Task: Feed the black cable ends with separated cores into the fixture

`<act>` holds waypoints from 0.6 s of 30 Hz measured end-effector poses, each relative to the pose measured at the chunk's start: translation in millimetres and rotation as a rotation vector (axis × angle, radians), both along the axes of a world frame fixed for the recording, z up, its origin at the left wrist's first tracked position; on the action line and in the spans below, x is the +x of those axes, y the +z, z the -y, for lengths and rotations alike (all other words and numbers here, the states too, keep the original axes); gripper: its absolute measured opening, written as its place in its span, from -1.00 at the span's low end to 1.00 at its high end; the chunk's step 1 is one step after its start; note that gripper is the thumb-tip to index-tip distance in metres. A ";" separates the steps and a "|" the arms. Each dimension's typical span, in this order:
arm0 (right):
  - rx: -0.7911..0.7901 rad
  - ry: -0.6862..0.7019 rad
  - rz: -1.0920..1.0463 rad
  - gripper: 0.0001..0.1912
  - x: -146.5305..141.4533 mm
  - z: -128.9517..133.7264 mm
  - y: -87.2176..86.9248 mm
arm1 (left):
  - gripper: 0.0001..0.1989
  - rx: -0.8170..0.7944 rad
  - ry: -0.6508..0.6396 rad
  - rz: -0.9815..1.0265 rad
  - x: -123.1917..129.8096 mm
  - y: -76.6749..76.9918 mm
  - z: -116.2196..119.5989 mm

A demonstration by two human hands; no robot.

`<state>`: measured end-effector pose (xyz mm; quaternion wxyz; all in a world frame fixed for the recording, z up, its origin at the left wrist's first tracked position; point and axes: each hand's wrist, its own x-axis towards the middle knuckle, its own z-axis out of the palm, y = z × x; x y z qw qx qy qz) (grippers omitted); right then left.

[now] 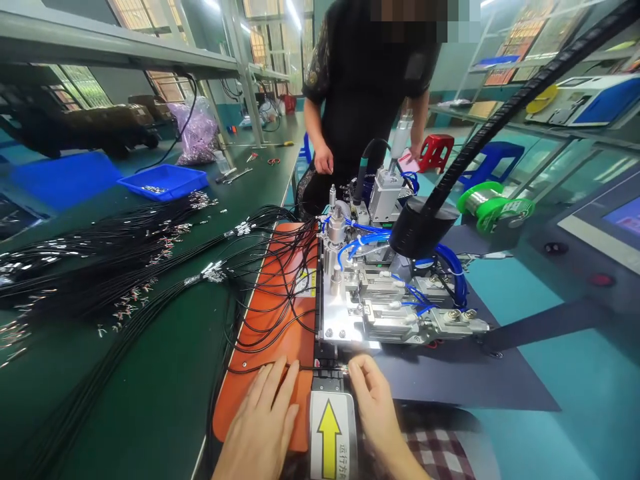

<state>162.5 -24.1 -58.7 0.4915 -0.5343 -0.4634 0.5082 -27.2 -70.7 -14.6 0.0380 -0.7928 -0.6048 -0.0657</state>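
Observation:
One black cable (309, 367) lies crosswise over the orange board (235, 407) and into a small holder (327, 381) at the front of the machine. My left hand (265, 417) rests on the board with its fingers stretched out over the cable. At the cable's shiny end, my right hand (374, 400) is closed in a pinch, its thumb and index finger partly hiding what they hold. Just beyond both hands stands the metal machine (345, 320) with cylinders and blue air tubes. A yellow arrow (329, 437) marks the track between my wrists.
Bundles of black cables (120, 267) cover the green table (165, 400) at left, near a blue tray (163, 181). A co-worker (370, 87) stands behind the machine. A black flexible hose (480, 127) hangs over it from the right, near a green wire spool (493, 205).

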 end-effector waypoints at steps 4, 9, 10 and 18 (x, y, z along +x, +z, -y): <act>0.007 -0.009 -0.023 -0.68 -1.8 -1.1 0.2 | -0.50 -0.008 -0.042 0.027 -6.1 -2.0 -8.0; -0.024 0.001 -0.054 -0.65 0.3 -2.4 0.8 | -0.49 0.027 -0.041 0.039 -7.5 -8.9 -9.0; -0.037 0.002 -0.060 -0.65 3.1 -1.4 0.5 | -0.50 0.043 -0.041 0.037 -7.0 -9.1 -8.1; -0.250 -0.145 -0.074 -0.50 46.0 41.0 -37.9 | -0.52 0.022 -0.054 0.041 -7.6 2.1 -15.9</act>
